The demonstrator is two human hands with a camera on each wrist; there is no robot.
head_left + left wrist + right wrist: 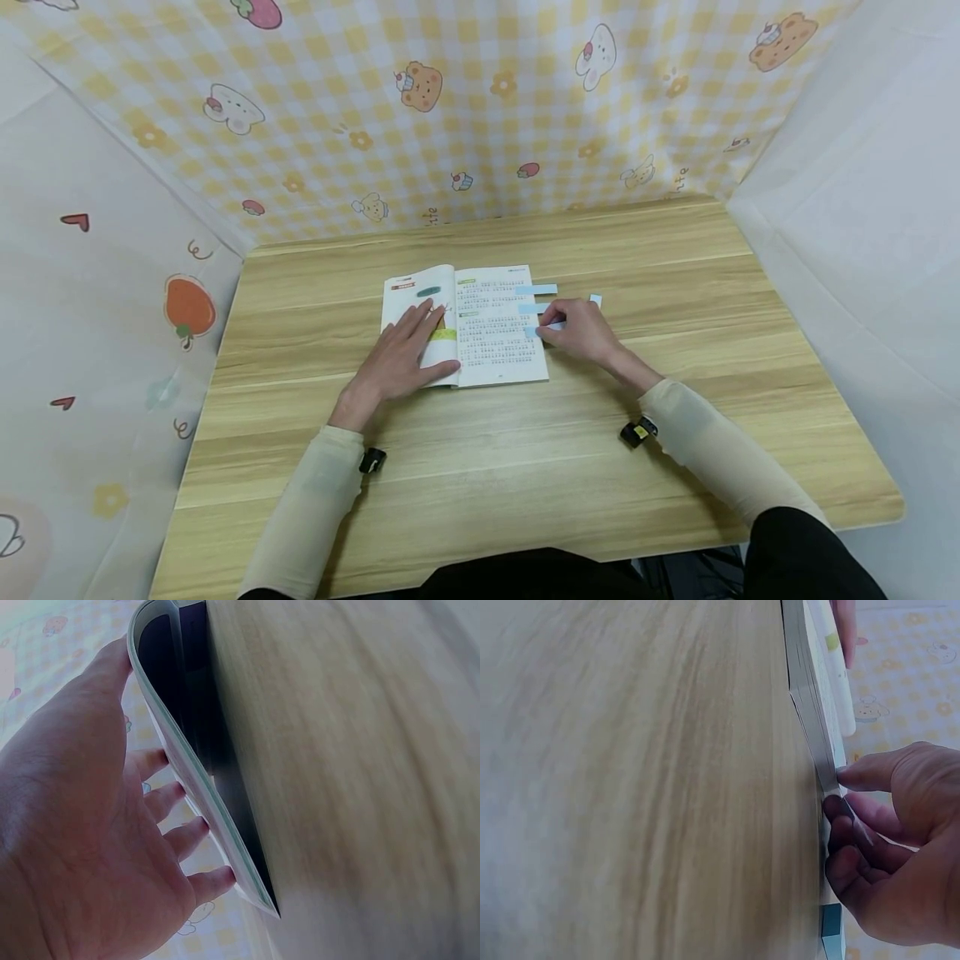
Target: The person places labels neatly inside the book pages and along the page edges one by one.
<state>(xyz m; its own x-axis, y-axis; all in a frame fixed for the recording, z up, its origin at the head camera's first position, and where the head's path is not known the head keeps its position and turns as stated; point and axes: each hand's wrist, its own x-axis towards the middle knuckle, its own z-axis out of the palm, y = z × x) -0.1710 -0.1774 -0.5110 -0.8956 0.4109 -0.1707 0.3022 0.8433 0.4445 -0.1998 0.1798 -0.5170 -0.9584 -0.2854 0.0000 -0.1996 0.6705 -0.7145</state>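
Note:
An open book (498, 367) lies on the table with printed text on its right page. My left hand (405, 354) rests spread on the left page, its thumb reaching across the fold. At the book's right edge my right hand (585, 331) pinches a light blue sticky tab (532, 332), whose left end lies on the page. Higher up the same edge, two more blue tabs stick out, an upper tab (536, 289) and a lower tab (531, 308). Behind the right hand shows a small blue piece (596, 299), seen in the right wrist view as a blue block (831, 921).
The wooden table (480, 467) extends around the book. A yellow checked cloth (480, 108) hangs at its back edge, with pale cloth at both sides. Black wrist cameras sit on both sleeves, one left camera (372, 460) and one right camera (638, 432).

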